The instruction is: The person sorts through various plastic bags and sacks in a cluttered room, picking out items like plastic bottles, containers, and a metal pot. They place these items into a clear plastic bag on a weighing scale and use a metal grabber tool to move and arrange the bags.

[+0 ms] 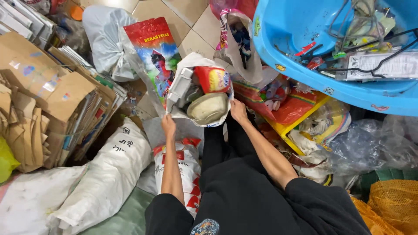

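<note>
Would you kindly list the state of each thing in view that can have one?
White plastic bag: held open, filled with scrap.
Left hand: gripping the bag's near edge.
Right hand: gripping the bag's right edge.
Beige bowl: inside the bag, tilted.
Blue tub: tilted, holding cables and papers.
White sack: full, lying on its side.
Cardboard: flattened, stacked.

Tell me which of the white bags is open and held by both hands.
The small white bag at centre, holding a bowl and red packet; left hand and right hand grip its rim. The grey-white bag behind is tied shut.
</note>
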